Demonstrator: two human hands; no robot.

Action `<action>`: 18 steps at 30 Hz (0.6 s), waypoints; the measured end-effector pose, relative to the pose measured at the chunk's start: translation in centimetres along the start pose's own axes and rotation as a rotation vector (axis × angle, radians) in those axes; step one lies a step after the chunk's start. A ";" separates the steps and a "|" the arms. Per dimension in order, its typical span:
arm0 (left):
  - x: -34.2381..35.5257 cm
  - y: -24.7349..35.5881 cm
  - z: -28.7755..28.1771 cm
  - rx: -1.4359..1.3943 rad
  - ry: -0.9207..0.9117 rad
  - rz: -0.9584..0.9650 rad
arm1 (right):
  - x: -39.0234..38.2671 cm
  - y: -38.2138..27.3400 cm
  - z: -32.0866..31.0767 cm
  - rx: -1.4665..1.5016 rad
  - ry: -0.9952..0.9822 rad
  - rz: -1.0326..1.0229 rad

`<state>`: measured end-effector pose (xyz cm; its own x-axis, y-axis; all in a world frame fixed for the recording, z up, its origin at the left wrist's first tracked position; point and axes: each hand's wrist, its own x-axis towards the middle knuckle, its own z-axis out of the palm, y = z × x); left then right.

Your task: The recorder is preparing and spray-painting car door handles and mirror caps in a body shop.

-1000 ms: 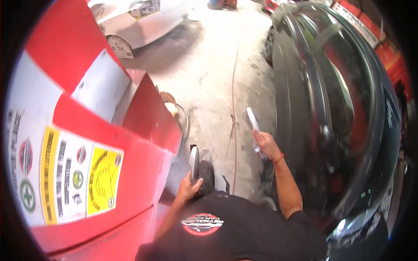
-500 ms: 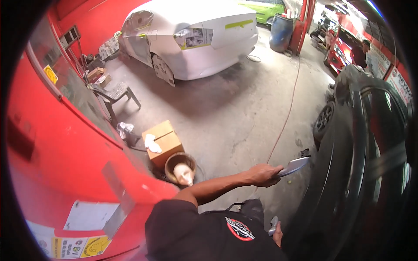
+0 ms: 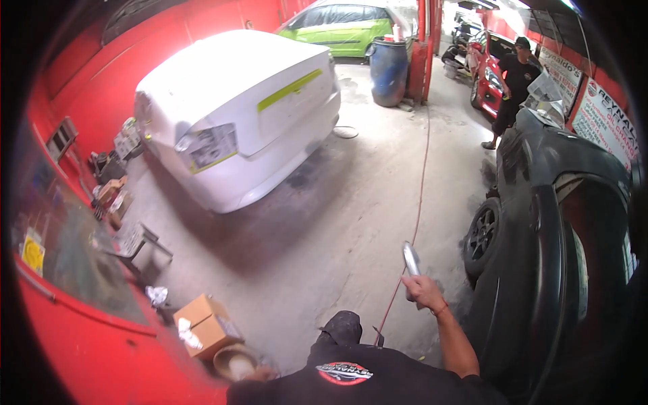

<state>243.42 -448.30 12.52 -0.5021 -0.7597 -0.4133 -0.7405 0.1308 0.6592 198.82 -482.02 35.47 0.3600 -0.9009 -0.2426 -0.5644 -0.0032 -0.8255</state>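
Observation:
My right hand (image 3: 425,291) is shut on a flat grey metal blade (image 3: 410,259) that points up and away from me. It hovers over the concrete floor, just left of the dark car (image 3: 540,223) and its front wheel (image 3: 482,236). Only a sliver of my left hand (image 3: 262,372) shows past my black shirt, beside a round tan tub (image 3: 233,362); its grip is hidden.
A white car (image 3: 236,115) masked with paper and green tape stands ahead on the left. A cardboard box (image 3: 202,325) and clutter line the red wall (image 3: 88,351). A red hose (image 3: 420,196) runs along the floor. A person in black (image 3: 516,81), a blue barrel (image 3: 389,71) and a green car (image 3: 344,27) are farther back.
The view has lifted, showing more of the shop. My right hand drew back from the dark car's side and now holds the blade upright over the floor.

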 end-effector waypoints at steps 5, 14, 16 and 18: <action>20.0 -7.8 -7.9 -0.179 0.079 -0.277 | 20.5 2.8 -5.6 0.078 -0.071 0.037; 61.3 -5.2 -42.9 -0.923 0.157 -0.845 | 33.1 45.8 -11.9 -0.100 0.050 0.893; 68.2 -4.5 -55.7 -1.030 0.550 -0.683 | 37.4 35.3 -15.1 0.139 -0.137 0.941; 77.5 -2.5 -66.6 -0.849 0.578 -0.455 | 41.1 37.0 -21.7 -0.280 -0.288 0.154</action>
<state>236.06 -549.87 20.70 0.1833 -0.8364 -0.5165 -0.1472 -0.5428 0.8268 176.59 -528.58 6.04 0.4262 -0.7423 -0.5171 -0.7933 -0.0319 -0.6080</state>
